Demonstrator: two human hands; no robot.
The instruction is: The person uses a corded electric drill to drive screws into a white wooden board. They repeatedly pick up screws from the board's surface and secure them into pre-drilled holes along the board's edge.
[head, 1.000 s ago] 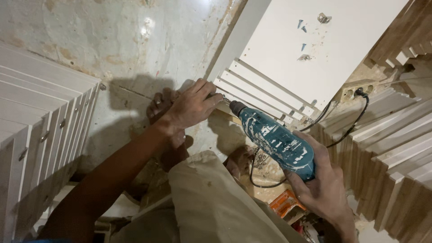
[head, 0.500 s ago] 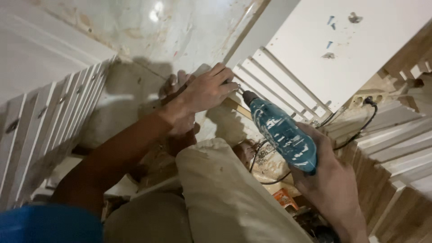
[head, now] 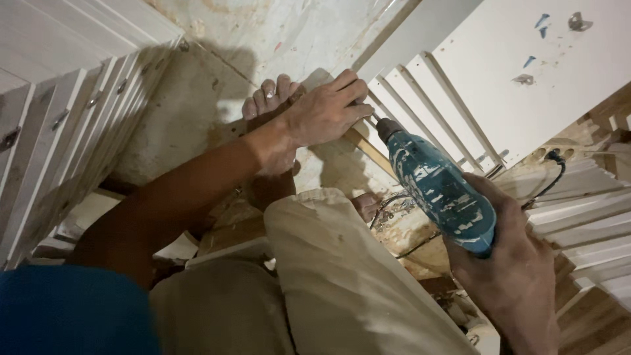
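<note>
My right hand [head: 509, 269] grips the handle of a teal corded power drill [head: 437, 184], its chuck aimed up-left at a narrow wooden strip [head: 365, 146]. My left hand [head: 325, 112] presses down on that strip right beside the drill tip, fingers curled over it. My bare foot [head: 269, 98] rests on the strip just left of that hand. My bent knee in beige trousers [head: 342, 276] fills the lower middle.
White louvred panels [head: 59, 131] lean at the left. White slats [head: 427, 98] and a large white board [head: 526, 59] lie at the upper right, more stacked slats [head: 585, 210] at the right. A black cord [head: 555, 167] runs to a socket. Floor is dusty concrete [head: 184, 112].
The view has shifted closer and down. The drill tip has come closer to my left hand on the strip, and my foot now shows.
</note>
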